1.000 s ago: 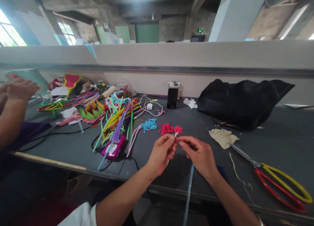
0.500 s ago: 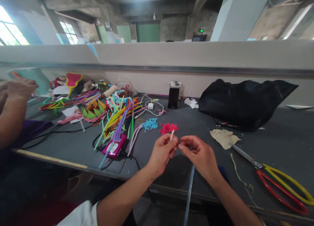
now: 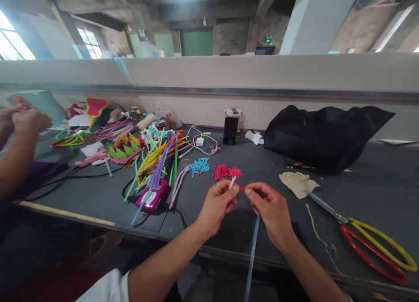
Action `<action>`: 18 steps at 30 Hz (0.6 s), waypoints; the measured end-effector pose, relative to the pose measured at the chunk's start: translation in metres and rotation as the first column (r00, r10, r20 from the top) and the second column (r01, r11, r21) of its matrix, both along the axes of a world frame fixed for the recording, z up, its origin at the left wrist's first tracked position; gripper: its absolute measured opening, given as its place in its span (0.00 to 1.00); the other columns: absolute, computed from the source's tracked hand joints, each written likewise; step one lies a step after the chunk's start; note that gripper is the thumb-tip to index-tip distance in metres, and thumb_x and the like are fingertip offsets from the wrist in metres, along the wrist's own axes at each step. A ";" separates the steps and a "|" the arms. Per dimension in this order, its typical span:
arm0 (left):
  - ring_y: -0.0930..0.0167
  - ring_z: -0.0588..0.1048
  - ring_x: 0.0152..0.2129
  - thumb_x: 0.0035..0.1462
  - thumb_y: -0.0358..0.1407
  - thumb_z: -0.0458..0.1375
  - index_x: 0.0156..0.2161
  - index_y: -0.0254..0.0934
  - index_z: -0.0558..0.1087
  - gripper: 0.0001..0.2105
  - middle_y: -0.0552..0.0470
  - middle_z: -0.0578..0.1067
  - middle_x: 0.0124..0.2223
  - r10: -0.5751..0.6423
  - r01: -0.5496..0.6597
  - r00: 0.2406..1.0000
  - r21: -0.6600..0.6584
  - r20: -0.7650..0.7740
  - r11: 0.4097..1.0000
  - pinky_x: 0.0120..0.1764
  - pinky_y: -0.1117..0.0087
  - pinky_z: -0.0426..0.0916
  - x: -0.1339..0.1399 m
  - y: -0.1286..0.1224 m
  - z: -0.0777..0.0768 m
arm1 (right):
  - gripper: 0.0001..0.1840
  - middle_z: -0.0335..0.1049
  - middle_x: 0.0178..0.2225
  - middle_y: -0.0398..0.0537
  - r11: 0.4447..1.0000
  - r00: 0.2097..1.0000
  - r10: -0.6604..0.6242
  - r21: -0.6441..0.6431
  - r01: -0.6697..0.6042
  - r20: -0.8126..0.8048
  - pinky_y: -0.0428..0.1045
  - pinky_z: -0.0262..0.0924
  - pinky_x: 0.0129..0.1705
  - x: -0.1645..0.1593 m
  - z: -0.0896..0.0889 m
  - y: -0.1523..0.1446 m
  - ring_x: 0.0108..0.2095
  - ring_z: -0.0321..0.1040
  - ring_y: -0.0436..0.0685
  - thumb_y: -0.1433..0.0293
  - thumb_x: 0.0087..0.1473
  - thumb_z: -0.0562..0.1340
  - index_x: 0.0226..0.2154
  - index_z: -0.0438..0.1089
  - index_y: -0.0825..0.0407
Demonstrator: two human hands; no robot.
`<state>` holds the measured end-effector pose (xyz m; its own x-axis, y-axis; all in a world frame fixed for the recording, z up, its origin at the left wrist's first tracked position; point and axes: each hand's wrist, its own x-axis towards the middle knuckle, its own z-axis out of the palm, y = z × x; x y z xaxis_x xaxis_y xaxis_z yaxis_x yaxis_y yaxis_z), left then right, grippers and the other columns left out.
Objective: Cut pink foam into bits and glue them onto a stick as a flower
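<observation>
My left hand is closed in a pinch on a pale pink pipe cleaner, whose fuzzy tip sticks up past the thumb. Facing it, my right hand pinches a short red pipe cleaner piece that spans the small gap between the fingertips. Its inner end meets my left fingers; whether it is joined to the pink one I cannot tell. Just beyond my hands lies a pile of short red pieces, with a pile of blue pieces to its left.
Long coloured pipe cleaners lie across a purple device on the left. Large scissors rest at right beside a beige cloth. A black bag and a phone stand behind. Another person's hands work at far left.
My right hand has closed its pinch, and the red piece now shows stretched between both hands. The pale pink pipe cleaner leans slightly more to the right.
</observation>
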<state>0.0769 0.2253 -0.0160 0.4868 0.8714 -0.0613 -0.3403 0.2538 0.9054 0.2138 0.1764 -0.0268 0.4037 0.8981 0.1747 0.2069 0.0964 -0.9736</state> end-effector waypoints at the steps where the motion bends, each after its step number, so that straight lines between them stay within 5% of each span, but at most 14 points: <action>1: 0.82 0.55 0.14 0.51 0.42 0.63 0.32 0.34 0.71 0.12 0.58 0.65 0.21 0.001 -0.001 1.000 -0.007 -0.004 1.000 0.17 0.78 0.44 0.000 0.000 0.001 | 0.11 0.68 0.22 0.39 1.000 0.999 -0.024 0.018 0.024 0.023 0.43 0.50 0.19 0.002 0.002 -0.001 0.17 0.55 0.45 0.60 0.51 0.64 0.30 0.72 0.51; 7: 0.80 0.55 0.14 0.56 0.44 0.57 0.34 0.36 0.69 0.12 0.59 0.64 0.19 0.018 -0.019 0.999 -0.018 -0.047 1.000 0.17 0.78 0.43 0.002 -0.001 0.004 | 0.07 0.68 0.25 0.39 0.976 0.925 -0.183 0.172 0.131 0.334 0.45 0.58 0.28 0.012 0.017 -0.006 0.23 0.61 0.48 0.64 0.54 0.62 0.29 0.71 0.50; 18: 0.81 0.51 0.13 0.53 0.40 0.61 0.31 0.34 0.69 0.10 0.63 0.58 0.16 0.066 -0.061 0.995 0.059 -0.076 0.996 0.17 0.77 0.44 0.003 -0.003 0.000 | 0.04 0.66 0.27 0.40 0.921 0.772 -0.243 0.389 -0.005 0.587 0.45 0.58 0.29 0.008 0.020 -0.008 0.24 0.59 0.48 0.72 0.55 0.61 0.29 0.69 0.50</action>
